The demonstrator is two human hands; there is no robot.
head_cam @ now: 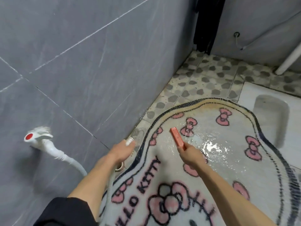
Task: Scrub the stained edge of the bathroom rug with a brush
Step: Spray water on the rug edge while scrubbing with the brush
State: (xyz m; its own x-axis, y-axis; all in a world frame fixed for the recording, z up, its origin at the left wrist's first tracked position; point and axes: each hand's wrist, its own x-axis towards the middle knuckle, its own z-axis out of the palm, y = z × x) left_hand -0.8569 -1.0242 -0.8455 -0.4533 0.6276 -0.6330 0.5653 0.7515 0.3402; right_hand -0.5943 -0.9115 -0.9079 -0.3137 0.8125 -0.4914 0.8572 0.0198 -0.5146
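Presently grips a salmon-pink brush (176,137) in the right hand (189,152), fingers curled round the handle, head pointing away over the wet pile; cannot tell whether the bristles touch. Pinches the white nozzle (129,141) of a hose (110,185) in the left hand (121,150), aimed down beside the left border of the rug (162,201). Seems well into wetting, judging by the water (211,145) pooled and glinting across the middle. Leaves the stained edge (203,105), a yellow-brown band just inside the dark far border, beyond the brush and apart from it, so probably not yet scrubbed. Needs, most likely, a reach forward and strokes along that curve. Works close to the grey wall (81,62) on the left, with the rug's border near its foot. Meets the squat pan (270,115) at the far right, just beside the rug. Finds open patterned floor tiles (203,79) past the far rim. Should mind the hose running back to the wall tap (36,137) beside the left forearm.
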